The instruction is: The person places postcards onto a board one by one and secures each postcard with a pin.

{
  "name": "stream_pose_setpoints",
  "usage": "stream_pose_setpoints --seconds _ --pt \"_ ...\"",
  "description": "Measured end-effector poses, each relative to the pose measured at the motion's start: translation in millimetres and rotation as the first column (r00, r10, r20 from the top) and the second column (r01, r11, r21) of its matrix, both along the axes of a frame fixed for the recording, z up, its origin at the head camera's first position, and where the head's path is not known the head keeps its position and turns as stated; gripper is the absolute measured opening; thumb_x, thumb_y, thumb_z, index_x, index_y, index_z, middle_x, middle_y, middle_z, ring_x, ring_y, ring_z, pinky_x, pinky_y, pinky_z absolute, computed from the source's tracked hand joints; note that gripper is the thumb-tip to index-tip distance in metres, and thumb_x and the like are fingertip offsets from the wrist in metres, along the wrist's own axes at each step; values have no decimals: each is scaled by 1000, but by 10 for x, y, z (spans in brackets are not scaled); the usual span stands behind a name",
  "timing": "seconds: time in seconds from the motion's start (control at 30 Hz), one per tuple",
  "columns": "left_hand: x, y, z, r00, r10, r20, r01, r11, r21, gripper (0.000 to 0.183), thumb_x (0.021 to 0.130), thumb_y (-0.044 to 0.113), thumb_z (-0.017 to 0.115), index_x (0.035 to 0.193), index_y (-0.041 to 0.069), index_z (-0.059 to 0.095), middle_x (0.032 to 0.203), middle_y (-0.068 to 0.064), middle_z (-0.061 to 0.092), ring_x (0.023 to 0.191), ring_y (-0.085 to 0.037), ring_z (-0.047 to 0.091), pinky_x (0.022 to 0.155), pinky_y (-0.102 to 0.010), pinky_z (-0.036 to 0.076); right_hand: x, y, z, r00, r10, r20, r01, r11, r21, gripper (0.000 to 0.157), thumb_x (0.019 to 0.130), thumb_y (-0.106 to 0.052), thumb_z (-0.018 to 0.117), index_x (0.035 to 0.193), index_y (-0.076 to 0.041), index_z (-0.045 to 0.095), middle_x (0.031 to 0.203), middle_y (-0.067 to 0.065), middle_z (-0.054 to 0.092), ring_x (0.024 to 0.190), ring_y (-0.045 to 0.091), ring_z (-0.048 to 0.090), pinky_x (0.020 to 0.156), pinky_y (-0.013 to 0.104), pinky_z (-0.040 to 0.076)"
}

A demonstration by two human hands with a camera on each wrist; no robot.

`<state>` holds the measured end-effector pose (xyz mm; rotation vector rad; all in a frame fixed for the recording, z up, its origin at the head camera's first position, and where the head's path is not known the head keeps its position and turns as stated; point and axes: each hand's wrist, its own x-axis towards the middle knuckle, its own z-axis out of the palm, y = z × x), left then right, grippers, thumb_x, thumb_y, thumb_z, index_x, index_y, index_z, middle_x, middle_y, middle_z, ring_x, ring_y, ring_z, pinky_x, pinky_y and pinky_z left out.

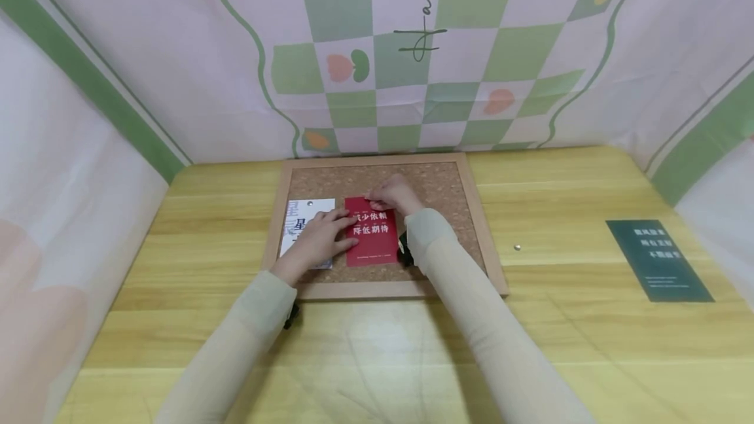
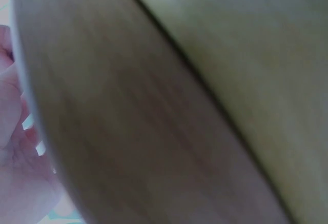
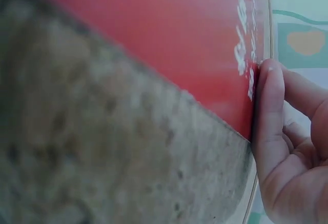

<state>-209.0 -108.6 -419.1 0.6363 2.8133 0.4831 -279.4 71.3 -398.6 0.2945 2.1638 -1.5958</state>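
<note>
A red card (image 1: 374, 241) with white writing lies on the cork board (image 1: 436, 182). My left hand (image 1: 321, 237) rests its extended fingers on the card's left side, its wrist over a white card (image 1: 324, 207) fixed by a silver pushpin (image 1: 310, 203). At the red card's top edge, my right hand (image 1: 393, 195) has its thumb and fingertips together. A tiny pale spot at these fingertips in the right wrist view looks like a pushpin (image 3: 261, 63), mostly hidden. The left wrist view shows mainly blurred wood, with part of the left hand (image 2: 23, 167) at its edge.
A light wooden frame (image 1: 385, 290) surrounds the cork. To its right on the wooden table (image 1: 554, 332) lie a loose silver pushpin (image 1: 517, 247) and a dark green card (image 1: 660, 267). Patterned cloth (image 1: 394, 64) hangs behind the board and at both sides.
</note>
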Motion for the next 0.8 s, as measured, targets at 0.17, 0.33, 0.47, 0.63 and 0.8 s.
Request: stream_pose_setpoints --seconds 0.17,0.33,0.47,0.63,0.8 --pt "14 -1 14 1000 -6 -8 6 1000 7 53 94 39 58 141 14 48 151 -13 39 135 -39 40 113 -52 32 -1 -10 0 1000 5 -1 -5 1000 19 23 92 -7 60 109 8 67 81 6 65 50 1 57 53 13 51" --pt "10 11 14 1000 -8 -7 8 1000 1 54 94 39 57 141 15 48 152 -13 39 134 -38 40 113 -52 33 -14 -11 -6 1000 11 13 -12 999 48 25 93 -9 60 111 7 65 87 8 65 50 2 57 54 13 52" --pt "15 13 6 1000 -10 -12 9 1000 -4 54 94 39 58 141 15 48 151 -13 39 134 -39 40 113 -52 33 -18 -13 -15 1000 22 4 -22 998 65 25 93 -9 61 111 8 65 81 6 63 50 2 57 53 13 52" --pt "12 11 -5 1000 -9 -14 9 1000 -2 54 94 39 57 141 15 48 151 -13 39 134 -39 40 113 -52 33 -11 -10 -14 999 30 -12 -29 998 58 25 92 -7 61 110 11 64 67 2 59 49 2 56 52 13 52" --pt "12 8 -17 1000 -5 -16 5 1000 1 54 94 39 57 141 14 48 151 -13 39 134 -39 40 112 -53 33 6 -11 -7 999 26 -22 -25 999 47 25 92 -5 61 110 12 64 64 2 59 49 2 56 52 13 51"
